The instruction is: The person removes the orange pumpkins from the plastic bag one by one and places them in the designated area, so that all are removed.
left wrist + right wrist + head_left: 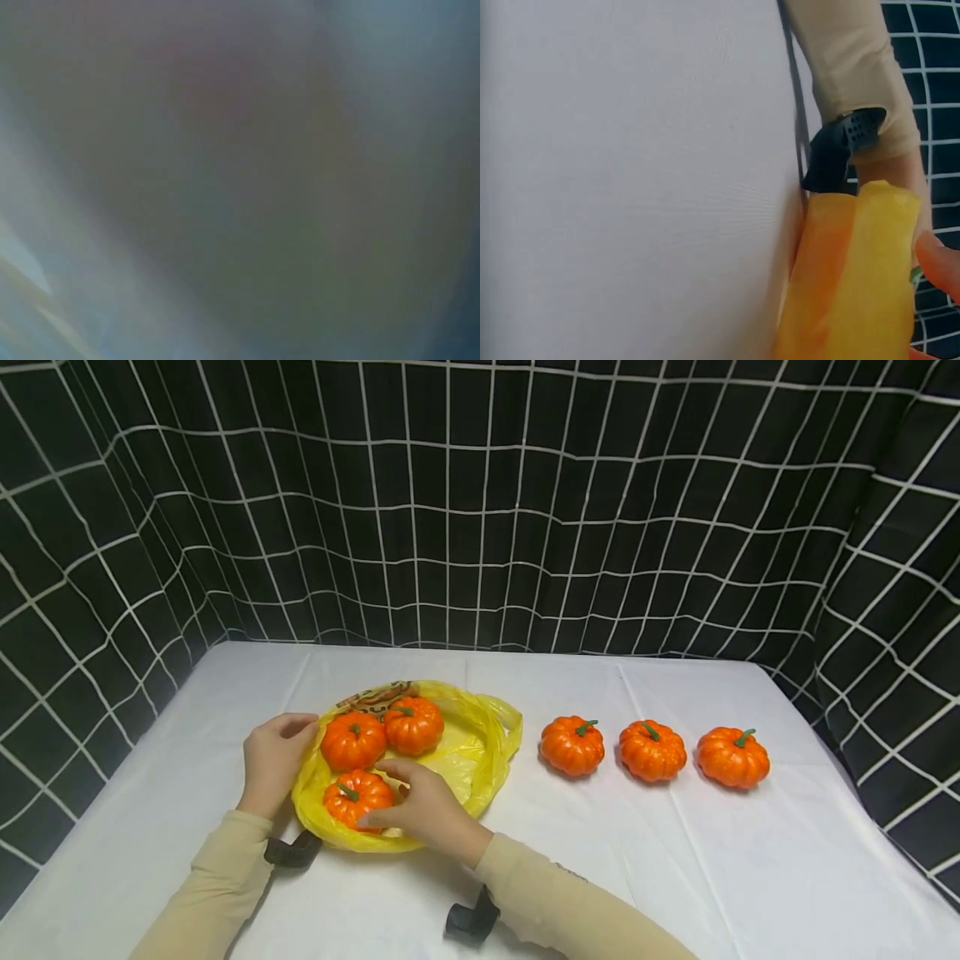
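A yellow plastic bag (pixel 495 752) lies spread open on the table with its rim rolled outward. Inside it, toward the left, are three small orange pumpkins with green stems: one at left (pixel 352 743), one at the back (pixel 415 727) and one at the front (pixel 347 810). My left hand (pixel 273 762) holds the bag's left rim, its fingertips partly hidden. With thumb and fingers around its right side, my right hand (pixel 427 806) grips the front pumpkin. The right wrist view shows the bag's yellow side (pixel 870 292) and a fingertip (pixel 941 266). Blur fills the left wrist view.
To the right of the bag, three more pumpkins stand in a row: the nearest (pixel 572 747), the middle one (pixel 652 752) and the far right one (pixel 732 758). A white cloth covers the table (pixel 600 877). Black white-gridded curtains (pixel 480 527) enclose the back and sides.
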Demonstrator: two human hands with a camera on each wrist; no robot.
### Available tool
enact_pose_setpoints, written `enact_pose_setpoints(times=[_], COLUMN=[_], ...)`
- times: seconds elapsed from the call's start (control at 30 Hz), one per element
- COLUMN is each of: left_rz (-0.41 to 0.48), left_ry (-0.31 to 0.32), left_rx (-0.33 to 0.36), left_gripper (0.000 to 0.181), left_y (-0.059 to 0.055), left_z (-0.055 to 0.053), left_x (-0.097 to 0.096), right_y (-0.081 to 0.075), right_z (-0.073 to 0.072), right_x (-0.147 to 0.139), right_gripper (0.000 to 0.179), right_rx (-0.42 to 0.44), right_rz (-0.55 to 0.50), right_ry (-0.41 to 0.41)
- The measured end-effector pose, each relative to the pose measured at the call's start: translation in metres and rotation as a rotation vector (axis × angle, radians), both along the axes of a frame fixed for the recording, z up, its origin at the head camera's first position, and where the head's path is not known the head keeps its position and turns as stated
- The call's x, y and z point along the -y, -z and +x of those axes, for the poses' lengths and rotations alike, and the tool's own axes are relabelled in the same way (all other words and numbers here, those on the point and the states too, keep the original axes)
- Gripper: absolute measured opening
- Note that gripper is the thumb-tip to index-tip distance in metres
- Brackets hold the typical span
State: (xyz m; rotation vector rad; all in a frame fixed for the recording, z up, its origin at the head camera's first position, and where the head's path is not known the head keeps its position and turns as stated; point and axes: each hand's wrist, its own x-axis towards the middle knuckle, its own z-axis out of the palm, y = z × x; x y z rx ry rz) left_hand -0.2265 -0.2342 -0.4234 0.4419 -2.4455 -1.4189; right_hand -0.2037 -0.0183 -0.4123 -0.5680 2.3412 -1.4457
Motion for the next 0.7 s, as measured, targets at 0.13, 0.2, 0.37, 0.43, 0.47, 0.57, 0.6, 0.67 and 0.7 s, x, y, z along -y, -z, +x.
enact_pose_setpoints(times=[0.13, 0.2, 0.37, 0.43, 0.47, 0.57, 0.6, 0.67, 0.7], left_rz=[-0.002, -0.001, -0.016, -0.024, -0.028, -0.020, -0.017, -0.014, -0.008], left_ry=[0.003, 0.003, -0.002, 0.001, 0.002, 0.007, 0.007, 0.005, 0.002], left_rx=[0.003, 0.006, -0.005, -0.010, -0.012, -0.007, -0.005, -0.006, -0.007], left_gripper=[0.030, 0.030, 0.030, 0.030, 0.030, 0.030, 0.031, 0.031, 0.031], left_y=[-0.001, -0.001, -0.001, -0.001, -0.001, -0.001, -0.001, -0.001, -0.001], left_z=[0.001, 0.002, 0.002, 0.002, 0.002, 0.001, 0.001, 0.001, 0.001], left_x=[-0.002, -0.002, -0.003, -0.003, -0.002, -0.001, -0.001, 0.000, 0.000], right_y=[0.002, 0.003, 0.005, 0.006, 0.006, 0.007, 0.007, 0.007, 0.006], right_z=[0.000, 0.000, 0.001, 0.000, 0.000, -0.001, -0.001, -0.002, -0.003], right_x=[0.004, 0.006, 0.010, 0.011, 0.011, 0.011, 0.010, 0.008, 0.007], right_gripper=[0.068, 0.070, 0.071, 0.070, 0.070, 0.070, 0.069, 0.069, 0.070], right_rx=[0.020, 0.040, 0.046, 0.047, 0.048, 0.057, 0.059, 0.051, 0.050], right_rz=[0.027, 0.038, 0.084, 0.092, 0.091, 0.080, 0.074, 0.051, 0.039], right_ry=[0.015, 0.016, 0.021, 0.034, 0.039, 0.064, 0.071, 0.078, 0.086])
